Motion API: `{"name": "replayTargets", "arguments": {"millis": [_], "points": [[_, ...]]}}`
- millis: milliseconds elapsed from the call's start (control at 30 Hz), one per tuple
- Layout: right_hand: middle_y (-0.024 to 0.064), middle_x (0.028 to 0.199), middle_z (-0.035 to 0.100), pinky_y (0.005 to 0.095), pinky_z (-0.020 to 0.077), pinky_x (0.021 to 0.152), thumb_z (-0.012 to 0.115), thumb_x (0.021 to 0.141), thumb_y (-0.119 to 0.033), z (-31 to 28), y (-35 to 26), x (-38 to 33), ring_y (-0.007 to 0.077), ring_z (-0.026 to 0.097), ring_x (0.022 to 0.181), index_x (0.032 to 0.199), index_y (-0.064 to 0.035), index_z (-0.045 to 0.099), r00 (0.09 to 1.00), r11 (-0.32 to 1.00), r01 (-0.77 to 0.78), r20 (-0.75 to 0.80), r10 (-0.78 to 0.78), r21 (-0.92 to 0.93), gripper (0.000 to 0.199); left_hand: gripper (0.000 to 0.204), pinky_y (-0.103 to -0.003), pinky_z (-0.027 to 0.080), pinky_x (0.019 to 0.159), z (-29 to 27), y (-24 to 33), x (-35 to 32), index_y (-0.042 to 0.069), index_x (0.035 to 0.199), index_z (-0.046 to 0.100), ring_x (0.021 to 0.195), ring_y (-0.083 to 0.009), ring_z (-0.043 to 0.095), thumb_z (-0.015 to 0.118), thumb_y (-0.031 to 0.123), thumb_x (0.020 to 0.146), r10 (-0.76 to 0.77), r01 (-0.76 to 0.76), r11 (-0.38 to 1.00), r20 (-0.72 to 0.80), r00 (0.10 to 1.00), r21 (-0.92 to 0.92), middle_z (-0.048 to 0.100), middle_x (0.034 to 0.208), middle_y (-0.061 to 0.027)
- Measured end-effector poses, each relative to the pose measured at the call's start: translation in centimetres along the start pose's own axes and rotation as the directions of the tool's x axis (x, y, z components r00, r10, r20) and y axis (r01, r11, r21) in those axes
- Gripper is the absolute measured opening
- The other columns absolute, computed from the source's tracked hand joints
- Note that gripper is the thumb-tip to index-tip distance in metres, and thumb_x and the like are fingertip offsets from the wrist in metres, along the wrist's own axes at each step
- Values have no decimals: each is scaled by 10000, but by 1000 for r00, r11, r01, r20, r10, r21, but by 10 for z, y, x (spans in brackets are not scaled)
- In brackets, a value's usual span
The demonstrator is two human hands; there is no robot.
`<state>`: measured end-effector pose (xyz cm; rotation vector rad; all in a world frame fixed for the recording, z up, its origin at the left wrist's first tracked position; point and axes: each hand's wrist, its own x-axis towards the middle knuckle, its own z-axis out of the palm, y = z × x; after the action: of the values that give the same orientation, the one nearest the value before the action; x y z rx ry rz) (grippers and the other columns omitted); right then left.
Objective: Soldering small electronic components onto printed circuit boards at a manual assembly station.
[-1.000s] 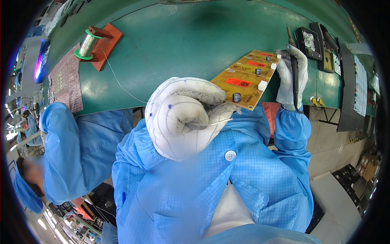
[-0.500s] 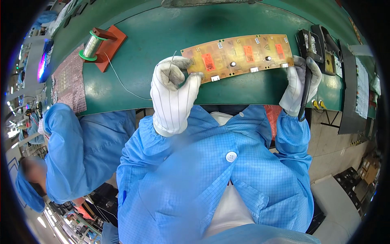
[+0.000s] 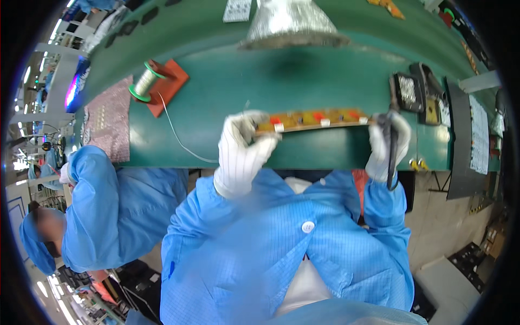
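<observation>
A long yellow-brown circuit board point(image 3: 299, 120) with orange labels and white connectors is held level above the green bench, tilted so that it shows nearly edge-on. My left hand point(image 3: 241, 154), in a white striped glove, pinches its left end between thumb and fingers. A thin solder wire point(image 3: 176, 134) runs to that hand from a green-rimmed spool point(image 3: 145, 85) on a red-brown stand point(image 3: 172, 81). At the board's other end is my gloved right hand point(image 3: 377, 153), closed on it, with a black soldering iron point(image 3: 392, 154) also gripped and its cord hanging down. The iron's tip is hard to make out.
A silver cone-shaped hood point(image 3: 295, 27) hangs over the bench's far side. On the right stand a soldering iron holder point(image 3: 409, 93) and yellow plugs point(image 3: 418, 164) by the front edge. Pink bubble wrap point(image 3: 108, 116) lies at left, near a co-worker's blue sleeve point(image 3: 95, 195).
The board has come down toward me and tipped from face-up view to nearly edge-on, both hands still gripping it. The whole view has shifted, bringing the silver hood further in.
</observation>
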<state>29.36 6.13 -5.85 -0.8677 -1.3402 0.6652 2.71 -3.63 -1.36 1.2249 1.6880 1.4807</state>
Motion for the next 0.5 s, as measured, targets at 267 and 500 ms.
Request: {"name": "replayTargets", "arguments": {"millis": [267,500], "points": [[243,970,719,367,562,797,702,853,-23,-20,-18,15,316,728,889,1066,57,685,945,917,187,321,-69,-352,229,209,-221,358,434,-53,12,15,12,935,507,520,-51,461,691,95,880,-249,256,961,71,966,-105,597,766,-39],[149,1002,721,373,576,726,720,905,-73,-76,8,30,250,709,817,1088,14,649,924,716,295,-2,-383,-633,215,172,-210,215,361,-162,41,33,49,942,522,399,-26,331,665,139,916,-375,334,925,-277,885,-183,474,648,44]]}}
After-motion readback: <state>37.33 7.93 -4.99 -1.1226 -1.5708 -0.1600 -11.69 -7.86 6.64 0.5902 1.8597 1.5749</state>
